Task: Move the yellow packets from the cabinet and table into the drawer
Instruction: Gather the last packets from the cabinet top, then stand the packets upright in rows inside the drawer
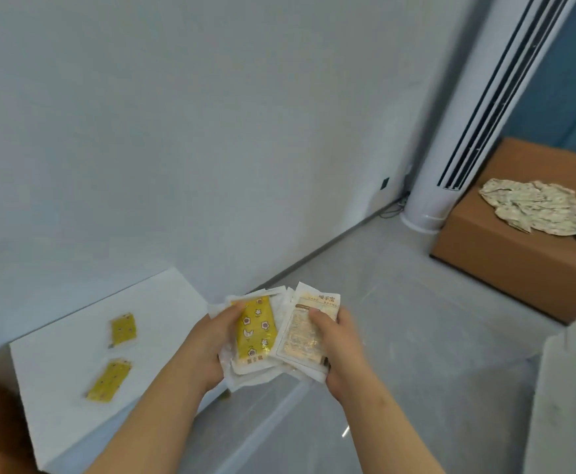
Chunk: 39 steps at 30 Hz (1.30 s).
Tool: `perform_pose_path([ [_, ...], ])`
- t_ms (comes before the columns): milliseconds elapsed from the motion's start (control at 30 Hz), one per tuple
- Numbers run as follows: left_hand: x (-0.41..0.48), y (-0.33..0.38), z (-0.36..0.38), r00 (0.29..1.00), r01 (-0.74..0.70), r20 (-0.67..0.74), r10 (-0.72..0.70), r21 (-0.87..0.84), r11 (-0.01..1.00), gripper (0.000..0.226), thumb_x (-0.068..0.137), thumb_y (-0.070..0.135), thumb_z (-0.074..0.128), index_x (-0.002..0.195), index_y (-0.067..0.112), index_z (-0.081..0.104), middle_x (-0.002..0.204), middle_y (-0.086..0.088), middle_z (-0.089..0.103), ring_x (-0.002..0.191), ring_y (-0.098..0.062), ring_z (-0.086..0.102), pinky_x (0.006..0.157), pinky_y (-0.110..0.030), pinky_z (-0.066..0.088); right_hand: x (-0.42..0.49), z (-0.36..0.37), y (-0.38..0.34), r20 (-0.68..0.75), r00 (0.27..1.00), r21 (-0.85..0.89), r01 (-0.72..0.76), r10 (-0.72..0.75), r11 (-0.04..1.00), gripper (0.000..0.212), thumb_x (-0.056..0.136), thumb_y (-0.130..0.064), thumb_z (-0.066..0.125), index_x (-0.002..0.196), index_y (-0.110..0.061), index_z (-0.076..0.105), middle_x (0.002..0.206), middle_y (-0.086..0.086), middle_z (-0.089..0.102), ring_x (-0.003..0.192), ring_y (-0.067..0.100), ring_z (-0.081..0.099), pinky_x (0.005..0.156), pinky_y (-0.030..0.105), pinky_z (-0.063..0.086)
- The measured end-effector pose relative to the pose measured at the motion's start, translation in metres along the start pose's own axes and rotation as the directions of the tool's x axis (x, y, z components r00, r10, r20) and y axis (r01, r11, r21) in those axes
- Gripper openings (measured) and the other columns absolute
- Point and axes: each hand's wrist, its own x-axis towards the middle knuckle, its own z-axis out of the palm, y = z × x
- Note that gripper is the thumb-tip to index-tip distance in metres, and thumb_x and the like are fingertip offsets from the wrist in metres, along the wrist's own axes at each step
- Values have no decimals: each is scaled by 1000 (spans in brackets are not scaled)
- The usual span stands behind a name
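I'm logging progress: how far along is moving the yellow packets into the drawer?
Done: nothing shows as stowed; no drawer is in view. In hand: the left hand and right hand grip a stack of packets, one yellow side up. Left: the upper yellow packet and lower yellow packet lie on the white surface.

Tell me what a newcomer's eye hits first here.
Dead centre, left hand and right hand hold a fanned stack of packets, a bright yellow star-printed one facing up. Two more yellow packets lie apart on the white tabletop at lower left. At right, a cardboard box carries a heap of pale packets.
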Motion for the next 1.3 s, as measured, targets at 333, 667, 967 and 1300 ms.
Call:
perform_pose_path([
  [333, -148, -154, 141, 992, -21, -121, 31, 84, 996, 21, 81, 16, 71, 99, 10, 62, 90, -13, 69, 78, -29, 66, 60, -39, 52, -140, -213, 13, -125, 992, 47, 3, 3, 999, 21, 93, -11, 52, 114, -14, 52, 99, 8, 68, 86, 24, 68, 71, 39, 58],
  [667, -283, -284, 192, 984, 169, 26, -175, 163, 972, 2, 91, 9, 56, 90, 8, 55, 83, -15, 64, 74, -31, 61, 71, -46, 50, -300, -340, 68, -299, 954, 89, 23, 5, 996, 13, 94, -11, 51, 104, -19, 52, 99, 6, 65, 85, 22, 66, 67, 35, 56],
  [967, -369, -403, 262, 965, 144, 159, -209, 346, 927, 6, 92, 5, 52, 92, 7, 57, 92, -19, 67, 81, -34, 64, 74, -47, 53, -429, -471, 101, -433, 901, 202, 59, 35, 978, 25, 92, -8, 49, 115, -15, 52, 102, 7, 66, 86, 24, 66, 64, 34, 57],
  [1300, -475, -576, 462, 926, 80, 310, -216, 396, 915, 13, 91, 1, 53, 103, 3, 55, 101, -21, 65, 88, -35, 63, 83, -52, 51, -547, -730, 84, -565, 823, 139, 164, -58, 977, 19, 94, -10, 48, 111, -18, 51, 104, 5, 65, 85, 19, 66, 61, 31, 54],
])
